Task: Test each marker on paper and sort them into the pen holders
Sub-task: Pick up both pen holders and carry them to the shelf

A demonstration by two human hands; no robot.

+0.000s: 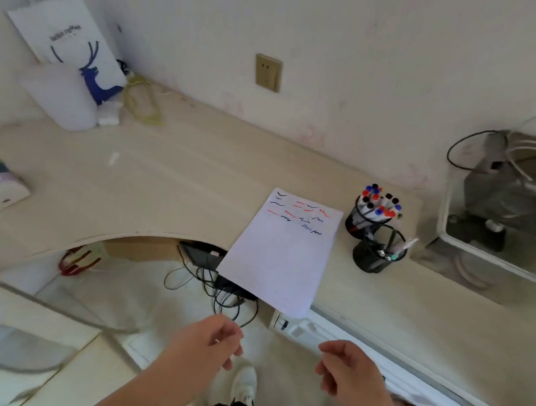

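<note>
Both hands hang low over the floor, short of the counter (176, 181): the left hand (213, 343) and the right hand (346, 369) have loosely curled fingers and hold nothing; beyond them the paper (281, 258) lies on the counter, its near corner overhanging the curved edge, red, blue and black scribbles across its far end. Just right of the paper stand two black mesh pen holders, touching or nearly so; the far holder (355, 225) is packed with capped markers (377, 203), the near holder (371, 258) has only a few.
</note>
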